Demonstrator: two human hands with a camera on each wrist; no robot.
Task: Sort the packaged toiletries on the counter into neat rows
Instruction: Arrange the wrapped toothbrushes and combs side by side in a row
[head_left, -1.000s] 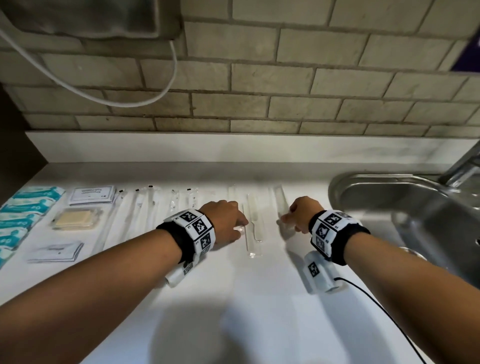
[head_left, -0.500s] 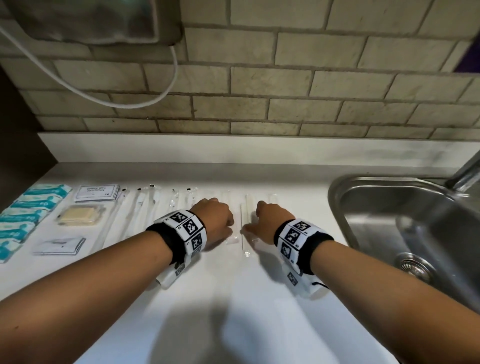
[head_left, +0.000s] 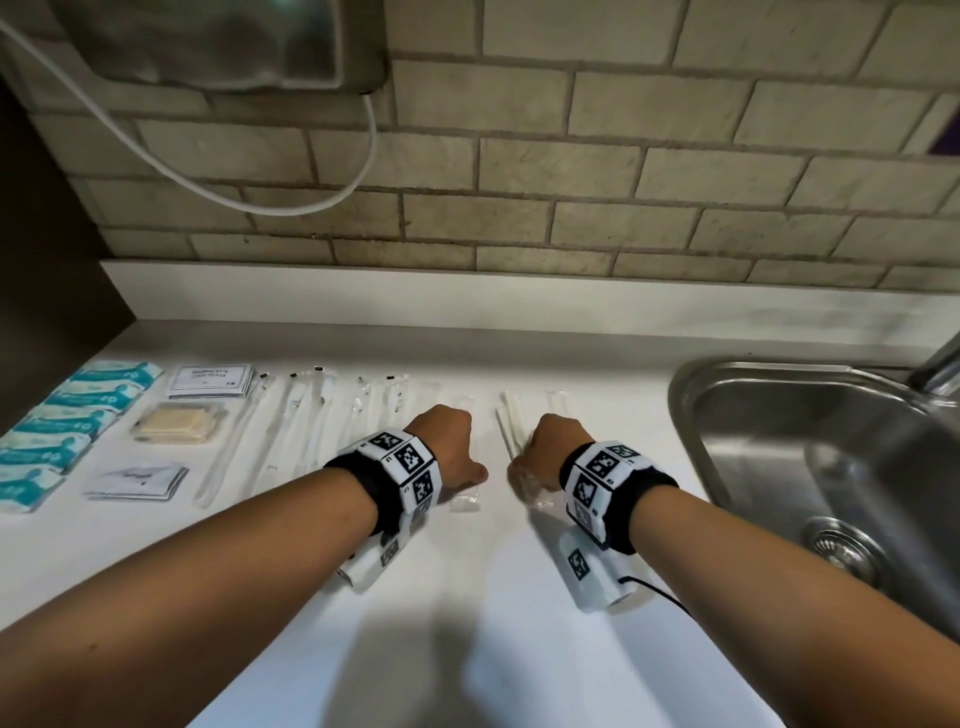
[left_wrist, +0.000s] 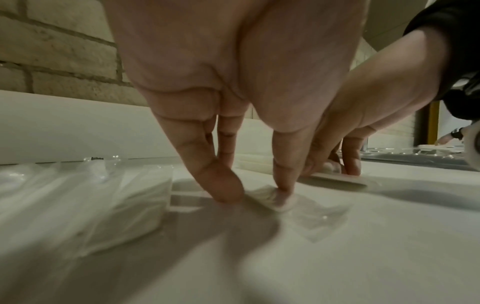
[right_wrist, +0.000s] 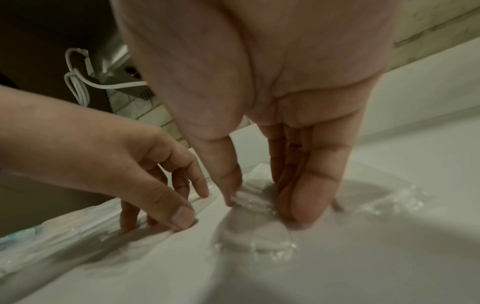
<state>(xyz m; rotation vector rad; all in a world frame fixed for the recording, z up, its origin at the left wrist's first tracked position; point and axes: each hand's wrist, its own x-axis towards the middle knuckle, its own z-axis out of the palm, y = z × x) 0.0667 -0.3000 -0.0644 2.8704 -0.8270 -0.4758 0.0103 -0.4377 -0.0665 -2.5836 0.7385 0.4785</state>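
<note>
Packaged toiletries lie in rows on the white counter (head_left: 493, 613). My left hand (head_left: 447, 447) presses its fingertips (left_wrist: 228, 191) down on a small clear-wrapped packet (head_left: 464, 501) (left_wrist: 319, 220). Just to the right, my right hand (head_left: 545, 447) (right_wrist: 257, 199) pinches another clear-wrapped packet (head_left: 535, 491) (right_wrist: 257, 238) between thumb and fingers, flat on the counter. Two more thin clear packets (head_left: 506, 421) lie beyond the right hand. Left of my left hand runs a line of long clear-wrapped items (head_left: 291, 415).
At the far left lie teal packets (head_left: 62, 426), white sachets (head_left: 210, 382), a beige bar (head_left: 176, 428) and a white sachet stack (head_left: 137, 480). A steel sink (head_left: 691, 415) with a tap (head_left: 940, 364) is at the right. A brick wall with a cable (head_left: 260, 202) stands behind.
My right hand has moved left from near the sink, bringing its packet close to the left hand. The left hand has hardly moved.
</note>
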